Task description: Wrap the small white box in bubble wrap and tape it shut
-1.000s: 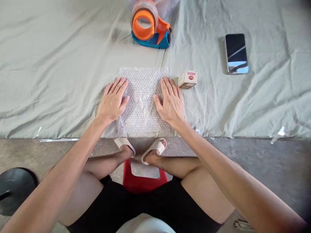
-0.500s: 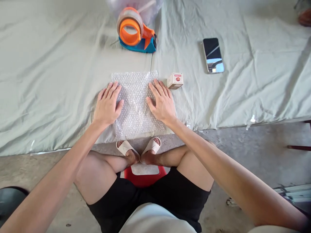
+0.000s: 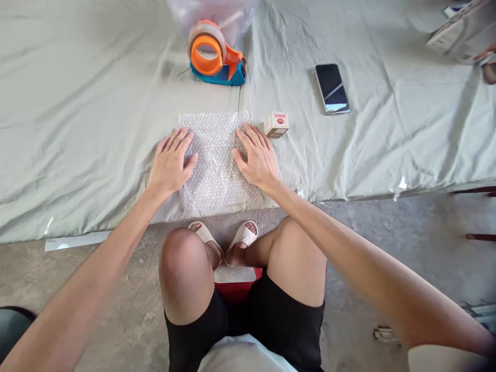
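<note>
A wrinkled pale-green sheet (image 3: 77, 103) lies spread out. Bare grey concrete floor (image 3: 387, 232) borders its near edge, evenly lit.

**Hard to See**

The left hand (image 3: 169, 164) and right hand (image 3: 257, 160) cover bits of the bubble wrap (image 3: 215, 165). The little box (image 3: 276, 124) has writing too small to read. The clear bag (image 3: 232, 11) is cut off up top.

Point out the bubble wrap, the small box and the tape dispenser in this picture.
bubble wrap (image 3: 215, 155), head view, bare middle of the sheet.
small box (image 3: 276, 124), head view, its printed top face.
tape dispenser (image 3: 231, 55), head view, orange frame beside the roll.
</note>
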Demonstrator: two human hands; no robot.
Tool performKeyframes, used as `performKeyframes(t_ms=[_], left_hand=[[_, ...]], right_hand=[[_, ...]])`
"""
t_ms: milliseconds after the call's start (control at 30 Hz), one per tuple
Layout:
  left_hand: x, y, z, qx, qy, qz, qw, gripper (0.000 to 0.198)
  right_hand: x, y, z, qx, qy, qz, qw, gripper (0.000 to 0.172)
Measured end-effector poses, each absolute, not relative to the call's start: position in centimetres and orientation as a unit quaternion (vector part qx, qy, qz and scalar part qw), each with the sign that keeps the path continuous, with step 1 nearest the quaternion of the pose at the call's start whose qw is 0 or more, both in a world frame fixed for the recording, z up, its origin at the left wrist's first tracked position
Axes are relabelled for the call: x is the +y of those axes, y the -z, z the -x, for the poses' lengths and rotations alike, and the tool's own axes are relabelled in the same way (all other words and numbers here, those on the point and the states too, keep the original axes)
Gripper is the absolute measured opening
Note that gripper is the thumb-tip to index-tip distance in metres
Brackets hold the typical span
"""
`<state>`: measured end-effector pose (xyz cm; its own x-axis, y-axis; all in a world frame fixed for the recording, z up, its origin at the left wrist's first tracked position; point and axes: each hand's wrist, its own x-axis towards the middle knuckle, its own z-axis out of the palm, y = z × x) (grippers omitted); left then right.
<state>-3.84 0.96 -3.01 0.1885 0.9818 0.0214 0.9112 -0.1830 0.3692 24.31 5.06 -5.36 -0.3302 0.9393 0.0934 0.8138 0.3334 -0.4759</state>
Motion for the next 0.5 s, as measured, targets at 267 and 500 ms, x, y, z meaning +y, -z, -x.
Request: performKeyframes(t_ms=[267,500], left_hand=[[1.1,2.8,3.7,0.629,-0.12,-0.756,0.132,0.072],[1.3,3.2,4.1,0.636,-0.11,-0.75,0.144,0.078]], right_hand=[[5.0,6.2,-24.7,-0.792,-0.19,0.546,0.196,0.072],[4.6,2.9,-27.1,-0.657,-0.282,0.506,0.482,0.089]])
